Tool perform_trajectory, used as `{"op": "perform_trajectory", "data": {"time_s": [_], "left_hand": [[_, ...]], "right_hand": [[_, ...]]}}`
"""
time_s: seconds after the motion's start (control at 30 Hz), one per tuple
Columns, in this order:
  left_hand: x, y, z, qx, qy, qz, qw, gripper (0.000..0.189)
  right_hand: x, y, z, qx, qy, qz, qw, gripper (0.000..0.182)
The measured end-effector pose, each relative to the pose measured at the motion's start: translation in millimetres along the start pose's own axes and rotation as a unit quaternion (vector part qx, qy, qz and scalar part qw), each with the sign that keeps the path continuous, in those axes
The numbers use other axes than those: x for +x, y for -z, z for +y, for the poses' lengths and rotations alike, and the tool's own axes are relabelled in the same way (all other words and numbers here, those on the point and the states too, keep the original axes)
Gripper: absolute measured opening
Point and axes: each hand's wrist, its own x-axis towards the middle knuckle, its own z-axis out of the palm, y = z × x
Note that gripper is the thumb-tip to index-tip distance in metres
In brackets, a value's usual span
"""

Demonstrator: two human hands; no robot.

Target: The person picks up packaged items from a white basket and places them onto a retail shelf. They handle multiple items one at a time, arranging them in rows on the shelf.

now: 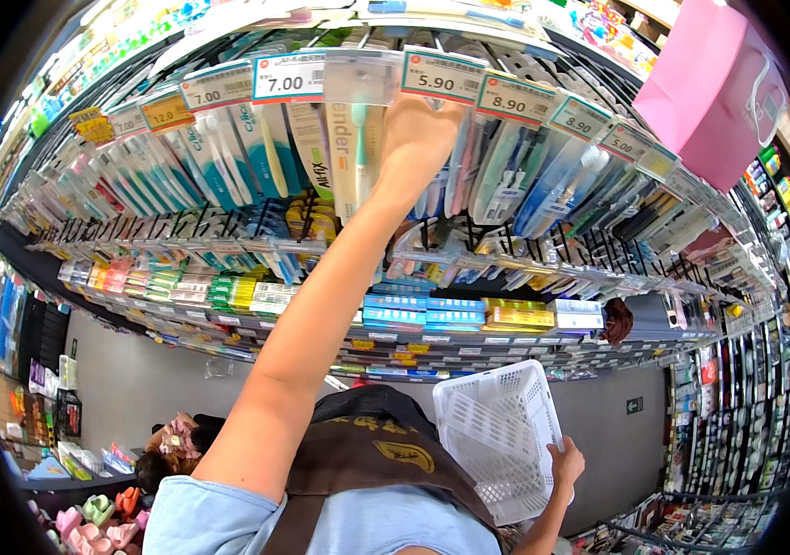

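Observation:
My left hand (426, 125) reaches up to the pegs of toothbrush packs, just under a price tag holder (443, 73). Its fingertips are hidden behind the tag, so I cannot see what they touch. Beside it on the left hangs a pack with a green and white toothbrush (360, 142). To its right are packs with pink and blue handles (462, 166). Low on the right, my right hand (567, 461) grips the rim of a white plastic basket (460, 444). The basket has perforated walls, and I see nothing in it.
Lower pegs carry more brush packs (284, 260). Boxed goods (395, 312) line the shelf underneath. A pink box-shaped display (700, 97) juts out at upper right. A person (183, 437) is low down at left, near colourful slippers (96, 520). Grey floor (616, 416) runs along the aisle.

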Motion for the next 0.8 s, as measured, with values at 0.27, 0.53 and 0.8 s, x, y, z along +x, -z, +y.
{"op": "perform_trajectory", "data": {"time_s": [0.27, 0.53, 0.8], "left_hand": [[-17, -8, -14, -0.017, -0.153, 0.048, 0.987, 0.051], [-69, -15, -31, 0.052, -0.267, 0.040, 0.962, 0.088], [-104, -7, -61, 0.091, -0.289, -0.019, 0.953, 0.087]], "right_hand": [[0, 5, -6, -0.004, -0.009, -0.021, 1.000, 0.045], [4, 0, -3, -0.011, -0.005, -0.002, 1.000, 0.043], [17, -2, -5, -0.006, 0.007, -0.010, 1.000, 0.040]]}}
